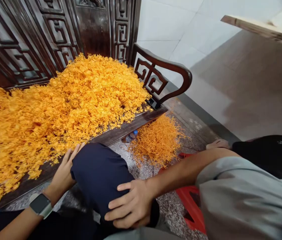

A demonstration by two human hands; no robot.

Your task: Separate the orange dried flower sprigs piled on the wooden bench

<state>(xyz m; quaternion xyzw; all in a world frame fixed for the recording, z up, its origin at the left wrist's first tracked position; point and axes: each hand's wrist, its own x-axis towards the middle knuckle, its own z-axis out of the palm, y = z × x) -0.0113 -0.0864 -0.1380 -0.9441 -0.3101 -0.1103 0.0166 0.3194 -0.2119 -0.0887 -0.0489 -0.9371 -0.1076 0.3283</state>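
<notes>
My left hand [67, 166] lies with outstretched fingers between the bench's front edge and a navy trouser knee [98, 173]; part of it is hidden behind the knee. A watch [40, 204] with a pale strap is on that wrist. My right hand [132, 205] rests on the side of the same leg, fingers spread and holding nothing. Just beyond my left hand, a large heap of small yellow-orange plastic-looking pieces [88, 93] covers the seat of the dark carved wooden bench [121, 131].
Under the bench's end lies a pile of thin orange strands [158, 141], beside a bottle with a blue cap [131, 136]. A dark phone-like object [153, 103] sits by the armrest [186, 75]. Red plastic stool parts [193, 206] show below my right arm. Another person's hand [218, 144] appears at right.
</notes>
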